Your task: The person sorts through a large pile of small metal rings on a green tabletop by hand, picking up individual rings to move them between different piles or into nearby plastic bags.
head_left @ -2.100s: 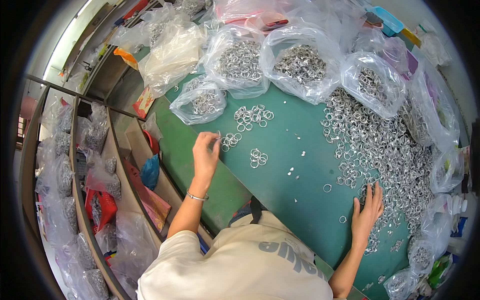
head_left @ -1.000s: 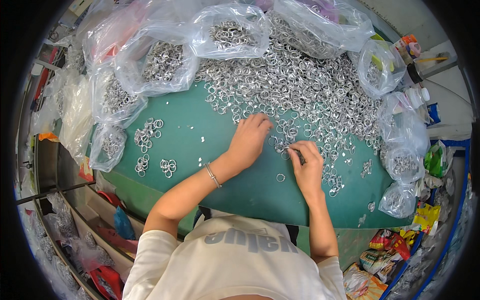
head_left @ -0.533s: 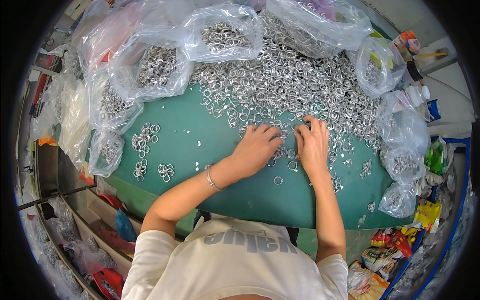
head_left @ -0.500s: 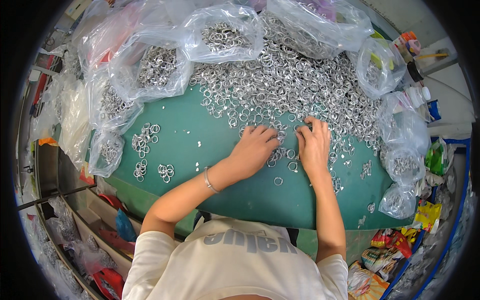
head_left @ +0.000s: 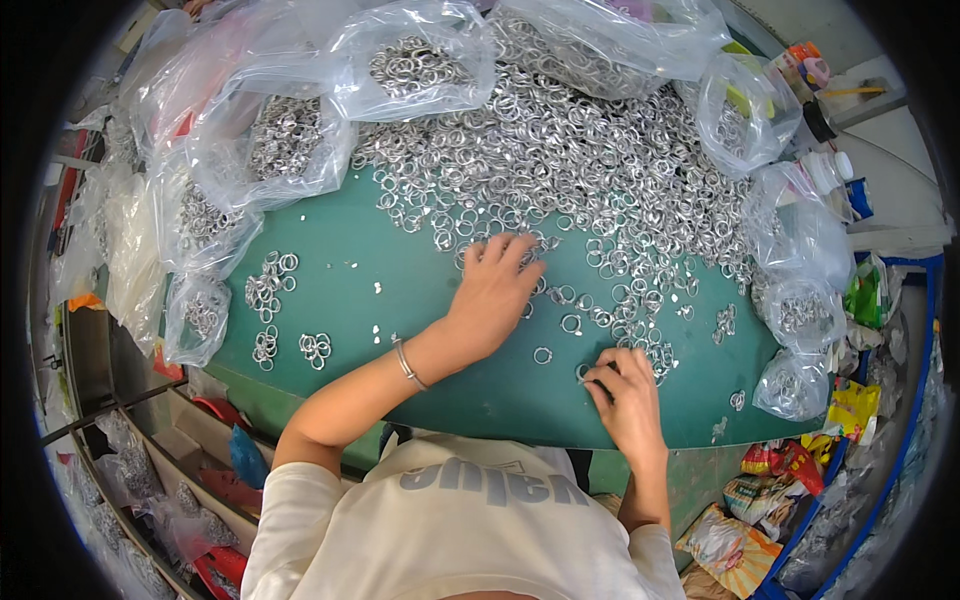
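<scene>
Silver metal rings [head_left: 600, 160], shiny, heaped at all angles across far side of green table [head_left: 500, 400]. Heap thins into loose scatter along near edge. Left hand [head_left: 492, 300] palm-down there, fingers spread over rings. Right hand [head_left: 628, 400] nearer body, fingers bent; 1 small ring [head_left: 582, 372] at thumb and index tips, grip unclear. 1 lone ring [head_left: 542, 355] flat on table, between hands. Loose strand [head_left: 620, 315] of rings just beyond right hand. 3 small clusters [head_left: 270, 282] at left, well apart from heap.
</scene>
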Available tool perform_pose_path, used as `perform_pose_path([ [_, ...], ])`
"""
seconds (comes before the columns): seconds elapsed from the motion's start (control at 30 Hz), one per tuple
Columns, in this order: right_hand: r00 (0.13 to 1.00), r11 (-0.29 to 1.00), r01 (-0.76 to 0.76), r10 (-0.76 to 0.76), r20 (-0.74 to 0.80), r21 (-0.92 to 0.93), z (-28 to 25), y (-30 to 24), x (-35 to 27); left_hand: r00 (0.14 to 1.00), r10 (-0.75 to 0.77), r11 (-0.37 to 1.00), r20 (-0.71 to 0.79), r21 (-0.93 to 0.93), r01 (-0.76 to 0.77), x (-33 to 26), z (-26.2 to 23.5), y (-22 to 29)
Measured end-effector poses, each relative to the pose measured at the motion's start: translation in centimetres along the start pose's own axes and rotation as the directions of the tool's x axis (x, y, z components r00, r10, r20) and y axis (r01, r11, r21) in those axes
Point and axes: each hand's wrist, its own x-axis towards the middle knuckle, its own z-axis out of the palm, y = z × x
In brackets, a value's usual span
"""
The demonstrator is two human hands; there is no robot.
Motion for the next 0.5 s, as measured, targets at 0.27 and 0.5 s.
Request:
perform_pose_path([
  [0.27, 0.883, 0.959, -0.277, 0.280, -0.378, 0.061, -2.2, 2.7, -2.3, 0.986, 0.157, 0.981, 0.054, -0.120, -0.150, -0.3, 1.2, 4.7],
  [0.5, 0.872, 0.955, -0.298, 0.269, -0.410, -0.008, 0.7, 4.6, -2.3, 0.966, 0.228, 0.973, 0.119, -0.066, -0.221, -0.4, 2.4, 5.5],
])
